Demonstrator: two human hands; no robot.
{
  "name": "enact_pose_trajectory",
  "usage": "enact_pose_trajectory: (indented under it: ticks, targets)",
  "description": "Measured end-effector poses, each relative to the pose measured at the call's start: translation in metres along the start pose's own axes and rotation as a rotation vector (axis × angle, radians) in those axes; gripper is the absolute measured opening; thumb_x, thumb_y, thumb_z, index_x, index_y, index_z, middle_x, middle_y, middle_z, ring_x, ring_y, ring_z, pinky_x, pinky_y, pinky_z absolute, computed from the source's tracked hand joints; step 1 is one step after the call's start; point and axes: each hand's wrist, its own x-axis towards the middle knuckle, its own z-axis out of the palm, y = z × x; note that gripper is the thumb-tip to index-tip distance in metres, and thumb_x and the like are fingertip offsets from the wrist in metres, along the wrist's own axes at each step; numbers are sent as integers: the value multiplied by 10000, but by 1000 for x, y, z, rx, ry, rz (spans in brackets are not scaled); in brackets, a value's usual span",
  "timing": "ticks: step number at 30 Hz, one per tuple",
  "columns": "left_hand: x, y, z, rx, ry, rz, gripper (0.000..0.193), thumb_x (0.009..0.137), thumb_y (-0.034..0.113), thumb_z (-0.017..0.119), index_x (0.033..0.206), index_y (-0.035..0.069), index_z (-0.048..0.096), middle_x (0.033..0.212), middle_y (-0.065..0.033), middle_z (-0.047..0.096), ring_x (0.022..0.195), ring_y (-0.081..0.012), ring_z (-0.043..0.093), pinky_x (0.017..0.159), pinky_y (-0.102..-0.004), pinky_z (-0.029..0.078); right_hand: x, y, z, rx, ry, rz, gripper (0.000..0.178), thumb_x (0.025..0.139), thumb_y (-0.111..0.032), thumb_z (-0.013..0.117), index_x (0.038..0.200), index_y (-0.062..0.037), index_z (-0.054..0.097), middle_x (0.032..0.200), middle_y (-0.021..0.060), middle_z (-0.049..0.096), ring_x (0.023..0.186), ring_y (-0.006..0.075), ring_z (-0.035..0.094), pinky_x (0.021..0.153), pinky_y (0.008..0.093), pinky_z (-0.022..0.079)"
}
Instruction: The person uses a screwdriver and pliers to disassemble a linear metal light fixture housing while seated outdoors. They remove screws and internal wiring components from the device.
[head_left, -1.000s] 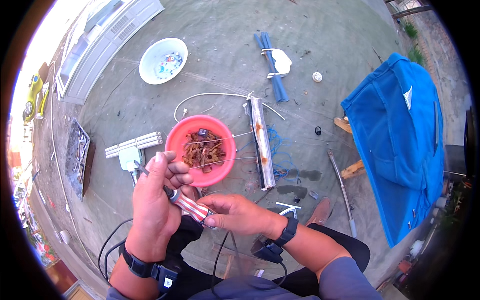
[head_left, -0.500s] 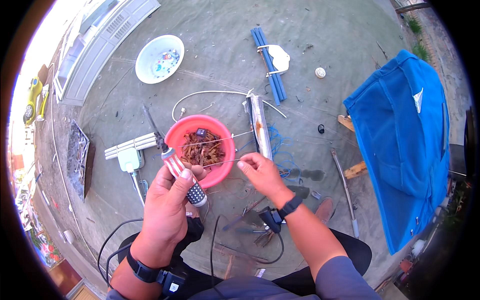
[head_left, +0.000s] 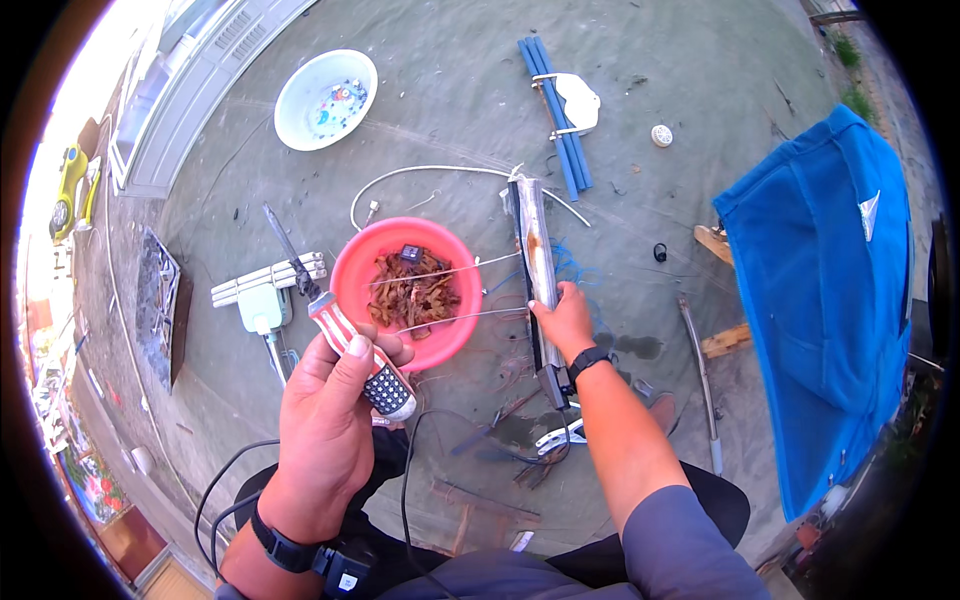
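Upward-left: screwdriver (head_left: 335, 315) in clenched left hand (head_left: 330, 430); right hand (head_left: 567, 320) gripping upright metal bar (head_left: 537, 270).

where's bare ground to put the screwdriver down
Bare ground lies between the white bowl and the blue pipes, and between the metal tube and the blue tarp. Around the red basin and in front of the knees, wires and scraps crowd it.
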Motion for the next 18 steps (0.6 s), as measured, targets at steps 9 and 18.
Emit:
enact_pose_trajectory:
  ticks: [9,18]
  targets:
    - [2,0,-1,3,9,1,213,1013,205,521,1109,23,576,981,-106,659,969,-213,658,836,-336,535,15,-8,4,-53,-30,34,701,733,-269,813,1259,76,503,1183,273,591,1101,387,590,942,425,479]
    - [1,1,1,-4,25,3,216,1011,212,528,1109,26,580,983,-103,657,965,-208,657,837,-335,534,29,7,16,327,-211,153,372,762,-134,754,1071,42,642,922,172,707,805,259,687,747,373,530]
